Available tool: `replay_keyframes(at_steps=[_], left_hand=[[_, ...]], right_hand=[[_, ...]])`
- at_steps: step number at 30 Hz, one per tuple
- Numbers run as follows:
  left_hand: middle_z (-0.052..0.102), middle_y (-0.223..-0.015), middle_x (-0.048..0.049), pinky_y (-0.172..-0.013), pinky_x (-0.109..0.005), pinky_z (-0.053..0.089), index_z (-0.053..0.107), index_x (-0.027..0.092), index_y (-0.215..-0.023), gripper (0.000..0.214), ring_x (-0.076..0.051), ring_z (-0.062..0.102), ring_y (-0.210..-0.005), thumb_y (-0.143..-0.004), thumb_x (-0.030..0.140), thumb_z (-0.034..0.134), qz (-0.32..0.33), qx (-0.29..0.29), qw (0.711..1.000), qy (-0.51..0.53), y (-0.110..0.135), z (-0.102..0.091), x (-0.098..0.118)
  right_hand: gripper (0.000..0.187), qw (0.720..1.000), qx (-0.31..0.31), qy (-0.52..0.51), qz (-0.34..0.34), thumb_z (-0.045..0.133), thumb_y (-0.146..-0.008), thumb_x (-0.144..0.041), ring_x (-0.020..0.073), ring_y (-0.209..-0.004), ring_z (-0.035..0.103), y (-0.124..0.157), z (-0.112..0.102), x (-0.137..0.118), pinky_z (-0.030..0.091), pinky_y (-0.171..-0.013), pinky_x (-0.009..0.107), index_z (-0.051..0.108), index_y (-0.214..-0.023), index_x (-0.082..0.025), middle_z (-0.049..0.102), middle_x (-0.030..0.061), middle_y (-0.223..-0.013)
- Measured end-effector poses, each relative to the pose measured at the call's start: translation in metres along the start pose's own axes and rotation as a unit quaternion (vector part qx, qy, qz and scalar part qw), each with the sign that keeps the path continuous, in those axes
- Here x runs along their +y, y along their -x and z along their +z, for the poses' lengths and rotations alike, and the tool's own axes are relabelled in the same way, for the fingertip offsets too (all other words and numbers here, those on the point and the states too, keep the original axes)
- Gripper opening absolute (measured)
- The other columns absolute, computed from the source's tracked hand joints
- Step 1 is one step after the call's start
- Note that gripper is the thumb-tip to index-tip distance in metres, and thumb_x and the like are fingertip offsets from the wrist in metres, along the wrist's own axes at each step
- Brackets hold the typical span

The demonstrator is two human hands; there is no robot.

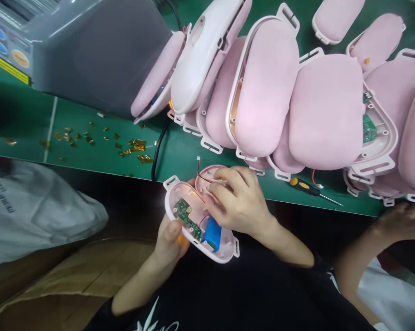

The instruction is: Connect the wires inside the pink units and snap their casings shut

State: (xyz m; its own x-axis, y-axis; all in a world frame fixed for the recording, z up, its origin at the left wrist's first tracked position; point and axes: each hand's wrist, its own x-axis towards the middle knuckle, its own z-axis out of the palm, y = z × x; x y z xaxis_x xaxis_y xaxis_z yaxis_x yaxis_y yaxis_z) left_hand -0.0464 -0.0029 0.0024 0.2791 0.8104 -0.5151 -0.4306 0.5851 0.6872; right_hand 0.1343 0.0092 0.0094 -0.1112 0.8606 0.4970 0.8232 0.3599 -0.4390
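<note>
Shell (196,208) held open, gripped by fingers of left hand (170,242)
Red wire (199,173) is seen at fingertips of right hand (244,200); whether pinched cannot be told; tugging is best avoided.

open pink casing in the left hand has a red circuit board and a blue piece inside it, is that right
Not quite: the circuit board is green, not red, as the head view shows. The rest stands: the open pink casing is in the left hand, with the blue piece inside it.
</note>
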Motion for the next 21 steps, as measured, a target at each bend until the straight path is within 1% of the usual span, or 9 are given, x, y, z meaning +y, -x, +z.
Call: replay_keyframes(at_steps=[2, 4, 7, 9, 11, 13, 15, 17, 21], left_hand=[[0.078, -0.133, -0.0129, -0.119, -0.055, 0.059, 0.073, 0.024, -0.133, 0.081, -0.045, 0.068, -0.137, -0.070, 0.070, 0.093, 0.001, 0.002, 1.000, -0.007, -0.001, 0.006, 0.003], [0.079, -0.132, -0.0121, -0.118, -0.056, 0.060, 0.073, 0.024, -0.136, 0.084, -0.046, 0.068, -0.136, -0.069, 0.072, 0.093, 0.005, 0.004, 1.000, -0.015, -0.002, 0.014, 0.005], [0.080, -0.129, -0.0114, -0.115, -0.058, 0.061, 0.074, 0.026, -0.136, 0.083, -0.047, 0.067, -0.138, -0.070, 0.073, 0.092, 0.016, -0.001, 1.000, -0.018, -0.005, 0.023, 0.008], [0.081, -0.126, -0.0111, -0.114, -0.060, 0.062, 0.075, 0.028, -0.134, 0.078, -0.048, 0.066, -0.139, -0.072, 0.074, 0.089, 0.017, -0.003, 1.000, -0.013, -0.006, 0.025, 0.009], [0.082, -0.122, -0.0113, -0.113, -0.061, 0.062, 0.076, 0.028, -0.132, 0.076, -0.049, 0.066, -0.140, -0.073, 0.075, 0.087, 0.012, -0.001, 1.000, -0.008, -0.006, 0.025, 0.009], [0.083, -0.118, -0.0119, -0.113, -0.062, 0.061, 0.077, 0.027, -0.131, 0.077, -0.050, 0.066, -0.139, -0.072, 0.075, 0.087, 0.007, -0.001, 1.000, -0.008, -0.006, 0.023, 0.009], [0.083, -0.118, -0.0120, -0.112, -0.062, 0.062, 0.077, 0.028, -0.131, 0.077, -0.050, 0.065, -0.139, -0.070, 0.074, 0.089, 0.003, -0.001, 1.000, -0.006, -0.007, 0.022, 0.009], [0.083, -0.117, -0.0115, -0.110, -0.062, 0.062, 0.078, 0.030, -0.130, 0.075, -0.050, 0.066, -0.138, -0.069, 0.074, 0.090, 0.002, -0.001, 1.000, -0.007, -0.007, 0.020, 0.009], [0.083, -0.104, -0.0111, -0.108, -0.062, 0.064, 0.078, 0.028, -0.128, 0.074, -0.049, 0.071, -0.129, -0.071, 0.074, 0.089, 0.006, -0.011, 0.999, -0.031, -0.009, 0.017, 0.009]], right_hand=[[0.012, 0.999, -0.015, 0.041, 0.023, 0.068, -0.105, -0.025, 0.0233, -0.106, 0.065, 0.011, 0.000, 0.001, 0.055, -0.092, 0.039, 0.075, -0.098, -0.018, 0.079, 0.0087, -0.115], [0.011, 0.998, -0.037, 0.048, 0.029, 0.066, -0.105, -0.019, 0.0240, -0.116, 0.065, 0.017, 0.002, 0.002, 0.055, -0.099, 0.038, 0.075, -0.100, -0.017, 0.079, 0.0089, -0.122], [0.016, 0.998, -0.063, -0.005, 0.021, 0.061, -0.106, -0.013, 0.0249, -0.128, 0.060, 0.020, 0.003, 0.005, 0.051, -0.107, 0.038, 0.075, -0.100, -0.018, 0.079, 0.0071, -0.129], [0.016, 0.995, -0.080, -0.045, 0.029, 0.060, -0.107, -0.017, 0.0258, -0.130, 0.059, 0.020, 0.001, 0.009, 0.048, -0.105, 0.041, 0.074, -0.101, -0.019, 0.078, 0.0065, -0.133], [0.016, 0.991, -0.111, -0.070, 0.030, 0.060, -0.110, -0.023, 0.0256, -0.126, 0.061, 0.019, -0.002, 0.013, 0.043, -0.100, 0.043, 0.074, -0.104, -0.021, 0.080, 0.0046, -0.130], [0.016, 0.987, -0.139, -0.085, 0.014, 0.062, -0.112, -0.032, 0.0234, -0.118, 0.064, 0.018, -0.005, 0.016, 0.038, -0.097, 0.044, 0.073, -0.108, -0.022, 0.083, 0.0013, -0.119], [0.016, 0.985, -0.141, -0.101, 0.002, 0.065, -0.112, -0.036, 0.0199, -0.110, 0.066, 0.017, -0.007, 0.017, 0.034, -0.095, 0.043, 0.073, -0.116, -0.024, 0.084, -0.0033, -0.107], [0.017, 0.983, -0.143, -0.111, -0.008, 0.066, -0.112, -0.040, 0.0184, -0.108, 0.065, 0.016, -0.008, 0.018, 0.033, -0.095, 0.043, 0.075, -0.120, -0.027, 0.084, -0.0055, -0.106], [0.021, 0.984, -0.150, -0.091, -0.023, 0.067, -0.111, -0.046, 0.0195, -0.110, 0.064, 0.013, -0.008, 0.016, 0.031, -0.092, 0.044, 0.079, -0.102, -0.031, 0.084, -0.0072, -0.111]])
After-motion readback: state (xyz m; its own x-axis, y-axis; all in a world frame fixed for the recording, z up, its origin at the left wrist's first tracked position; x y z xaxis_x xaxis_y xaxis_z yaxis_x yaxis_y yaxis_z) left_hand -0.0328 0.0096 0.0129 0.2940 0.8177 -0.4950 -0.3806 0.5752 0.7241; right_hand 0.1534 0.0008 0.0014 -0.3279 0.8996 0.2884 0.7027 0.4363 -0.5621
